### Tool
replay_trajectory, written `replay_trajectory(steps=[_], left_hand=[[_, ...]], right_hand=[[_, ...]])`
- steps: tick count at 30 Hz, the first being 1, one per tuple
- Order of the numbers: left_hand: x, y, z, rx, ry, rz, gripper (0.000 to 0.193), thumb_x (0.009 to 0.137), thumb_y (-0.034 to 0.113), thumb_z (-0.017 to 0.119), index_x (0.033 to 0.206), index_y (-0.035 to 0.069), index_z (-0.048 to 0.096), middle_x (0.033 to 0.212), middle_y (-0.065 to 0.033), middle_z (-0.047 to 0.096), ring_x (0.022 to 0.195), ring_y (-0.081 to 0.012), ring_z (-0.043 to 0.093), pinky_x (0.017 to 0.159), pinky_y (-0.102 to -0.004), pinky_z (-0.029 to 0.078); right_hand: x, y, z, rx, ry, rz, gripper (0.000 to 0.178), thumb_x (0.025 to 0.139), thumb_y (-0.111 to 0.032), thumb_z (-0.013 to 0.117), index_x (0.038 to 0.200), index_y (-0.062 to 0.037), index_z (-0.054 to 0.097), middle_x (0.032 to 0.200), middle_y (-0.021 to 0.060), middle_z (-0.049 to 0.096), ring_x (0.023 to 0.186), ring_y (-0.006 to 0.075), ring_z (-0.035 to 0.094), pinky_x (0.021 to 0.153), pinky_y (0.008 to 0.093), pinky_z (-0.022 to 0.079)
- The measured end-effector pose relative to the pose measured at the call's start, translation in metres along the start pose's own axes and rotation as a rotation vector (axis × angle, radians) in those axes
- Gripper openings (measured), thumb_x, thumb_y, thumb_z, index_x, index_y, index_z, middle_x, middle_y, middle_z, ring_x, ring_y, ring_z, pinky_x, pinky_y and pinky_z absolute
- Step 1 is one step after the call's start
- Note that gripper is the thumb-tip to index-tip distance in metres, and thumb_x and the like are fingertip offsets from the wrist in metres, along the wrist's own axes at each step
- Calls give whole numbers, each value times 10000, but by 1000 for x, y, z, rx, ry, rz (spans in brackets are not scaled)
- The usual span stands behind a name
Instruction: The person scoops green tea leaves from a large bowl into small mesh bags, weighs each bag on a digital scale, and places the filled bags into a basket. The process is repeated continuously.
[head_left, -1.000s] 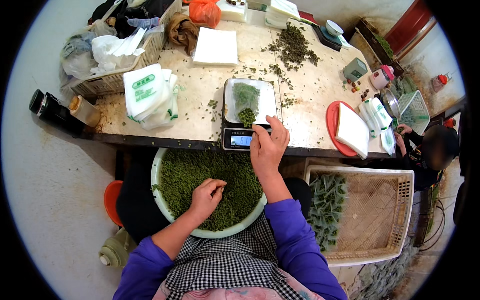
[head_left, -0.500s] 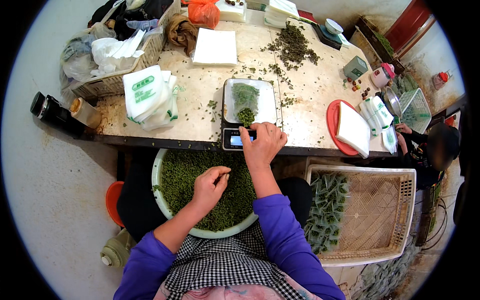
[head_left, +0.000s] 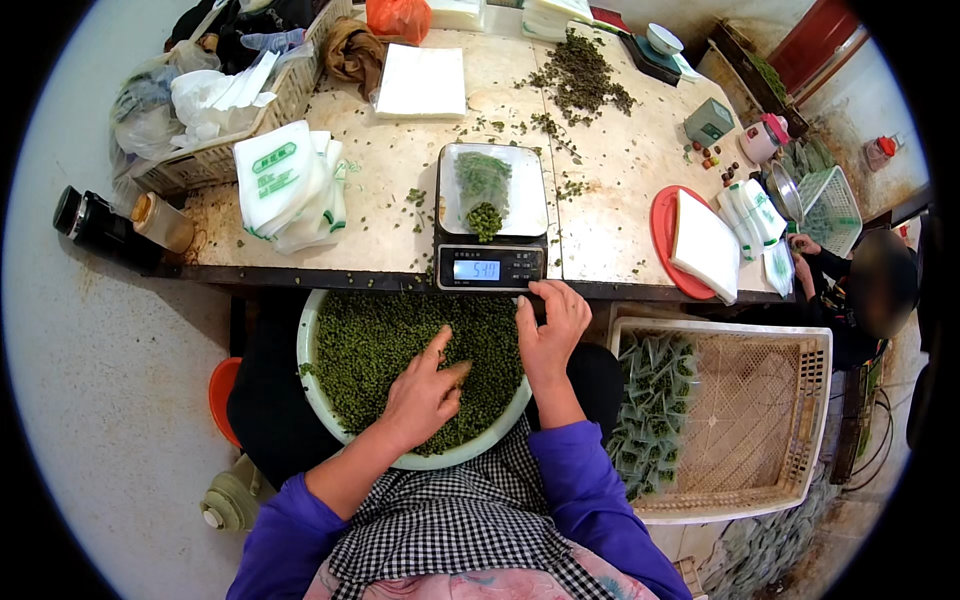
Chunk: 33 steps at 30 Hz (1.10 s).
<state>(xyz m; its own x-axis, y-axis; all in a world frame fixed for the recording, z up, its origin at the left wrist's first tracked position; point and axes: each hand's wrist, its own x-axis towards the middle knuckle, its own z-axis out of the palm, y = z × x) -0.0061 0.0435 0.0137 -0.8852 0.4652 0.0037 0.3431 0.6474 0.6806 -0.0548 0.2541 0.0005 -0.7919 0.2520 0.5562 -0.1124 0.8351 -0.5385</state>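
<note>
My left hand is over the wide pale basin in my lap, its fingers apart and pointing into the small green berries. It holds nothing that I can see. My right hand is at the table's front edge, beside the lower right corner of the digital scale. Its thumb and fingers are apart, with nothing between them. On the scale's white pan lies a clear plastic bag, with green berries showing at its near end. The scale's display is lit.
Flat white plastic bags lie left of the scale, beside a crammed basket. A red plate bears a white stack. A crate on my right holds several filled bags. Another person works at far right.
My right hand has drawn back from the scale to the table's edge, uncovering the display. My left hand's curled fingers have spread out over the berries. The view has shifted slightly.
</note>
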Motion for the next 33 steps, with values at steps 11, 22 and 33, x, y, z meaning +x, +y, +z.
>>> replay_trajectory(steps=[11, 22, 33], left_hand=[[11, -12, -7, -230, 113, -77, 247, 880, 73, 675, 1126, 51, 682, 1030, -86, 669, 765, -199, 684, 659, -313, 560], [22, -21, -6, -383, 223, -125, 199, 873, 42, 676, 1070, 32, 704, 938, -93, 687, 725, -189, 685, 640, -295, 550], [24, -9, -15, -439, 431, -29, 212, 846, -33, 680, 1051, 14, 698, 985, -98, 675, 749, -150, 654, 625, -269, 529]], right_hand=[[37, -27, 30, -97, 59, -102, 304, 760, -193, 798, 1018, -101, 666, 1092, 64, 598, 1063, 269, 519, 986, 444, 306], [81, -31, 51, -66, 43, -85, 623, 779, -256, 785, 1317, -82, 522, 1286, 119, 559, 1220, 295, 489, 1061, 503, 273], [143, -15, 80, -54, -7, -164, 241, 695, -62, 763, 882, -71, 612, 856, 125, 659, 795, 331, 644, 733, 423, 486]])
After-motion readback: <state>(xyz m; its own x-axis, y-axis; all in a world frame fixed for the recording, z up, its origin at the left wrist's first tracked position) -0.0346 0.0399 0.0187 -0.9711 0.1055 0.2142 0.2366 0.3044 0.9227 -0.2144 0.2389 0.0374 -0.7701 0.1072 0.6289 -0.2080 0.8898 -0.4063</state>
